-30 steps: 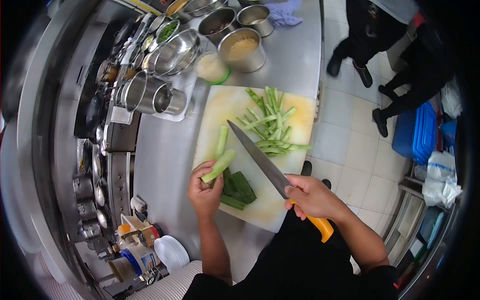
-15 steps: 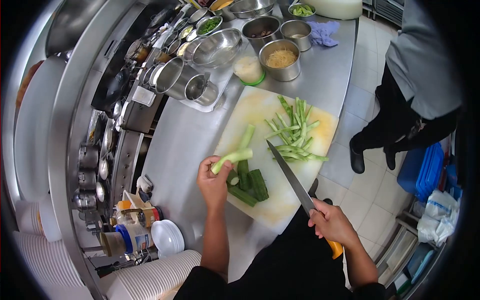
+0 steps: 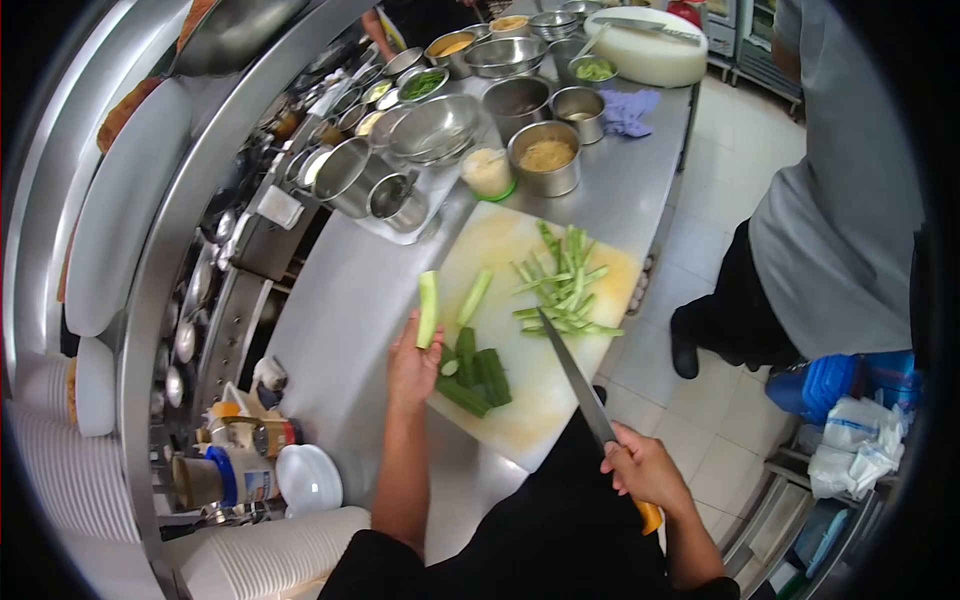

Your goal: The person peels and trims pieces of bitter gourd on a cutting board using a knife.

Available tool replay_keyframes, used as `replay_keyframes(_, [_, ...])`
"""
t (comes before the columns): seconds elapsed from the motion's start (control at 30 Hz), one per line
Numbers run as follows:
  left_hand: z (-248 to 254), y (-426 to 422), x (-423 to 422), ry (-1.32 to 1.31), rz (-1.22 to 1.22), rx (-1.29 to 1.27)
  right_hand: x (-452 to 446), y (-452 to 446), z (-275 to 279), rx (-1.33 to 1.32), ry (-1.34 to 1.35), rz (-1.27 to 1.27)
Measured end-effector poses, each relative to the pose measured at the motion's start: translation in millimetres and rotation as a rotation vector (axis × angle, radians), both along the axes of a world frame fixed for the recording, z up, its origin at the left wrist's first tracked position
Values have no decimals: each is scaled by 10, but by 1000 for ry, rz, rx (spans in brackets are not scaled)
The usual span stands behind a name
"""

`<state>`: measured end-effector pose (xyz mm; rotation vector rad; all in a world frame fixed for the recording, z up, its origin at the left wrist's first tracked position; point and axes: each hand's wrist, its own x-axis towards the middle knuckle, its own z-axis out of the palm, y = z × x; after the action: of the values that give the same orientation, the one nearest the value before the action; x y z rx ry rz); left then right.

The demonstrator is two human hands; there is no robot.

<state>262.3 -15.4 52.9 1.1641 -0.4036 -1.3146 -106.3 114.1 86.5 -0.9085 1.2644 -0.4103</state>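
Pinched in my left hand (image 3: 413,372) is a pale green vegetable stick (image 3: 428,308), held nearly upright beside the left edge of the cutting board (image 3: 535,400). My right hand (image 3: 648,462) grips a long knife (image 3: 580,378) with an orange handle, its tip reaching over the board near a pile of thin green strips (image 3: 568,290). A second pale stick (image 3: 475,296) lies on the board's left side. Below it are several thick dark green vegetable pieces (image 3: 490,378), near my left hand.
Metal pots (image 3: 545,160), bowls and a green-based tub (image 3: 488,174) stand beyond the board. A person in a grey top (image 3: 840,240) stands at the right; another person's arm (image 3: 378,35) shows at the far end. Stacked white containers (image 3: 270,555) are at the lower left.
My left hand has turned the pale stick from slanted to nearly upright and moved it away from the other stick. The knife stays in my right hand. The camera view has shifted.
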Motion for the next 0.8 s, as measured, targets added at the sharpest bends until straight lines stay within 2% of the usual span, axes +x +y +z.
replay_keyframes(0.17, [6, -548, -175, -66, 28, -2, -156, 79, -27, -44, 25, -4])
replay_keyframes(0.33, [-155, -1188, -104, -245, -60, 7, -234, 61, 64, -49, 85, -51])
replay_keyframes(0.47, [-56, -1199, 124, -350, -59, 57, -231, 74, 29, -32, 57, -88])
replay_keyframes(0.57, [-257, -1164, 256, -436, -72, 102, -247, 106, -106, -31, 41, -102])
replay_keyframes(0.63, [-513, -1168, 275, -971, -265, 142, -293, 54, -95, -41, 42, -49])
replay_keyframes(0.67, [-592, -1168, 244, -958, -263, 136, -314, 58, -105, -61, 40, -40])
replay_keyframes(0.73, [-572, -1021, 211, -1552, -277, -143, -333, 50, -60, -118, 72, -44])
replay_keyframes(0.77, [-551, -956, 225, -1558, -261, -127, -308, 36, -21, -155, 99, -55])
replay_keyframes(0.8, [-401, -855, 134, -1570, -116, -211, -311, 42, -1, -185, 99, -71])
